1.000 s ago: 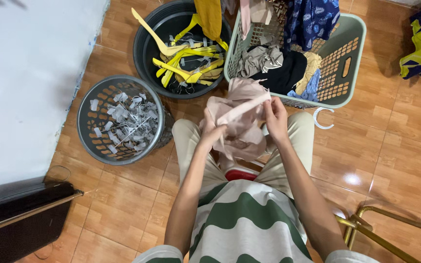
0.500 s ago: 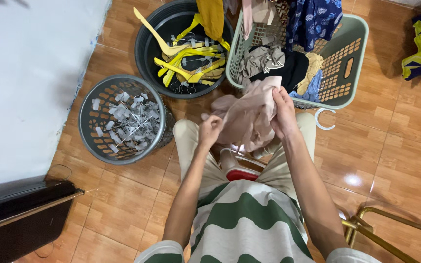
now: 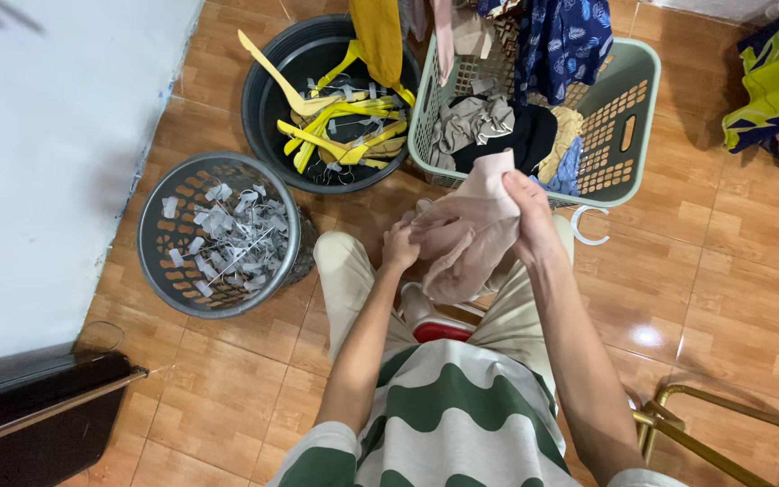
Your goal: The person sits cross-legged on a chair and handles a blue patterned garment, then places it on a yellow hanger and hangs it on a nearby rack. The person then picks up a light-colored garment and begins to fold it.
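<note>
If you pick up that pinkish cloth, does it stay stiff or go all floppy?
Probably floppy: the pinkish cloth bunches and droops in folds between the left hand and right hand. It looks thin, so likely light. It seems unlikely to slip, since the fingers pinch it easily.

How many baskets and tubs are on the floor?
3. A round grey basket of white clips sits far left, a black tub of yellow hangers behind it, and a green laundry basket of clothes beyond the hands. Others may lie out of view.
</note>
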